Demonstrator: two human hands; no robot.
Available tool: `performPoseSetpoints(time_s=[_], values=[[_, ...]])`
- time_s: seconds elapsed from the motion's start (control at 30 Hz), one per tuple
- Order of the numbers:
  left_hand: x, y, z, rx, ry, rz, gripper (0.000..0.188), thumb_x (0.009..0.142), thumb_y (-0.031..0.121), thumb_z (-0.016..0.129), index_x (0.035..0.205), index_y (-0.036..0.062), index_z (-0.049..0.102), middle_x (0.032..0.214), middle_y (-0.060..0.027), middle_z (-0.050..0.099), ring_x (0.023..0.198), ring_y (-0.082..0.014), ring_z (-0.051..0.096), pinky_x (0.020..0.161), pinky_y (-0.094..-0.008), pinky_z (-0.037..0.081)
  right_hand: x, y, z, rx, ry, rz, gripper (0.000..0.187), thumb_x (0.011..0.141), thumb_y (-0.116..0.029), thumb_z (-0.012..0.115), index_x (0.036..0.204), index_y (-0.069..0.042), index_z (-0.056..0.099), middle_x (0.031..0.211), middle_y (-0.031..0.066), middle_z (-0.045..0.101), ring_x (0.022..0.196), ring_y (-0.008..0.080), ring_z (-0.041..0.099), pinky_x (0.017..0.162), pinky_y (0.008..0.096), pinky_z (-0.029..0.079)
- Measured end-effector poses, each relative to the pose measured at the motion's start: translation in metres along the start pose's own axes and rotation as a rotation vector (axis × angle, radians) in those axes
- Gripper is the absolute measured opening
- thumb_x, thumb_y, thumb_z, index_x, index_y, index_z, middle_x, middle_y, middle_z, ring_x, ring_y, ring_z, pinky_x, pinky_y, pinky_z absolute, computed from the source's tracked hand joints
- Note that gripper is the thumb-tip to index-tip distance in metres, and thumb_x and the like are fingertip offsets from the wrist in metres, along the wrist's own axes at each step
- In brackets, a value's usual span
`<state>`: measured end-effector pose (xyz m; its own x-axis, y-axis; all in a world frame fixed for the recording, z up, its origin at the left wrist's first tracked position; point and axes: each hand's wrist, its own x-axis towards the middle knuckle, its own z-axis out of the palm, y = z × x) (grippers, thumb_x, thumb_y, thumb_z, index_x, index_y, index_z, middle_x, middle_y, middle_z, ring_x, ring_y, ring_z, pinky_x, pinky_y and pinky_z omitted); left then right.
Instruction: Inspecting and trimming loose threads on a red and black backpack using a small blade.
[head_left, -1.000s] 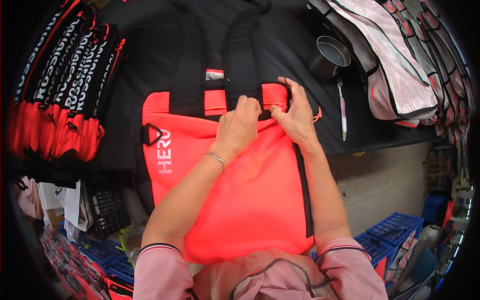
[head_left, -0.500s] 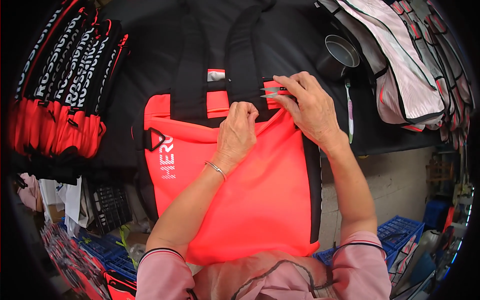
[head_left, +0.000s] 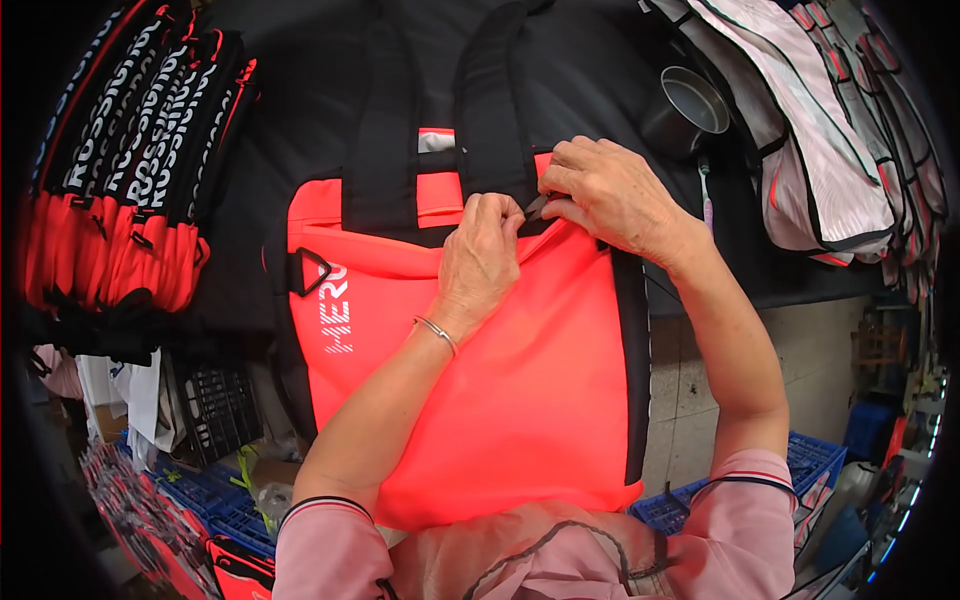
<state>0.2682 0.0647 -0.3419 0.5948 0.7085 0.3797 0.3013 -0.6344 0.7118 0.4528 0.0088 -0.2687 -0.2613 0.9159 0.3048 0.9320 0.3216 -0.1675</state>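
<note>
Red/blk bag (head_left: 500, 400), upper part on bench (head_left: 590, 70); 2 straps (head_left: 382, 150) look attached; L hand (head_left: 480, 258) fingers pinching top edge nr strap base; R hand (head_left: 620, 200) fingers gripping snips (head_left: 535, 208); body sewn, edge work prob. unfinished

Pink short sleeves (head_left: 325, 555), the hems ringed with thin dark and white stripes. A slim silver bangle (head_left: 437, 335) circles the left wrist (head_left: 452, 320). A sheer, brownish, dark-trimmed layer (head_left: 440, 560) covers the chest. Left hand (head_left: 480, 255) and right hand (head_left: 622, 200) are bare.
</note>
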Motion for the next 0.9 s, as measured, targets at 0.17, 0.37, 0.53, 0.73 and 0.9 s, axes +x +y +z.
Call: performPoseSetpoints(time_s=[0.17, 0.37, 0.53, 0.73, 0.9], values=[[0.002, 0.0, 0.001, 0.003, 0.001, 0.017, 0.009, 0.09, -0.003, 0.056, 0.093, 0.0006, 0.049, 0.088, -0.0122, 0.055, 0.076, -0.032, 0.06, 0.063, -0.0402, 0.048, 0.002, 0.0, 0.002, 0.002, -0.011, -0.03, 0.019, 0.077, -0.021, 0.075, 0.082, -0.005, 0.066, 0.087, 0.0056, 0.06, 0.086, 0.0225, 0.061, 0.075, 0.0353, 0.049], [0.001, 0.005, -0.003, 0.03, -0.012, 0.025, 0.009, 0.09, -0.002, 0.057, 0.094, 0.001, 0.05, 0.087, -0.0123, 0.054, 0.075, -0.0325, 0.059, 0.062, -0.0414, 0.048, 0.003, 0.0, 0.002, -0.016, -0.057, 0.032, 0.021, 0.077, -0.022, 0.075, 0.084, -0.004, 0.066, 0.087, 0.0064, 0.062, 0.084, 0.0239, 0.062, 0.073, 0.0378, 0.051], [-0.039, 0.03, -0.016, 0.247, -0.125, 0.367, 0.014, 0.086, 0.001, 0.064, 0.095, 0.0046, 0.054, 0.084, -0.0085, 0.055, 0.075, -0.0276, 0.06, 0.06, -0.0405, 0.048, 0.006, -0.006, -0.008, 0.216, 0.07, 0.361, 0.026, 0.08, -0.026, 0.075, 0.091, -0.003, 0.066, 0.088, 0.0076, 0.061, 0.084, 0.0263, 0.063, 0.073, 0.0385, 0.051], [-0.041, 0.026, -0.018, 0.207, -0.047, 0.272, 0.013, 0.084, 0.002, 0.066, 0.092, 0.0045, 0.056, 0.084, -0.0086, 0.057, 0.076, -0.0276, 0.061, 0.059, -0.0388, 0.048, 0.04, -0.033, 0.044, 0.339, 0.398, 0.53, 0.043, 0.076, -0.026, 0.082, 0.107, -0.006, 0.06, 0.089, 0.006, 0.062, 0.077, 0.0258, 0.064, 0.066, 0.0383, 0.051], [0.012, -0.01, -0.051, 0.19, 0.128, 0.072, 0.008, 0.087, 0.0, 0.064, 0.095, 0.0, 0.061, 0.086, -0.0134, 0.061, 0.071, -0.0308, 0.064, 0.061, -0.0367, 0.052, 0.026, -0.03, 0.07, 0.359, 0.535, 0.614, 0.028, 0.078, -0.011, 0.079, 0.099, -0.005, 0.061, 0.077, 0.0045, 0.06, 0.066, 0.0227, 0.062, 0.059, 0.0354, 0.049]])
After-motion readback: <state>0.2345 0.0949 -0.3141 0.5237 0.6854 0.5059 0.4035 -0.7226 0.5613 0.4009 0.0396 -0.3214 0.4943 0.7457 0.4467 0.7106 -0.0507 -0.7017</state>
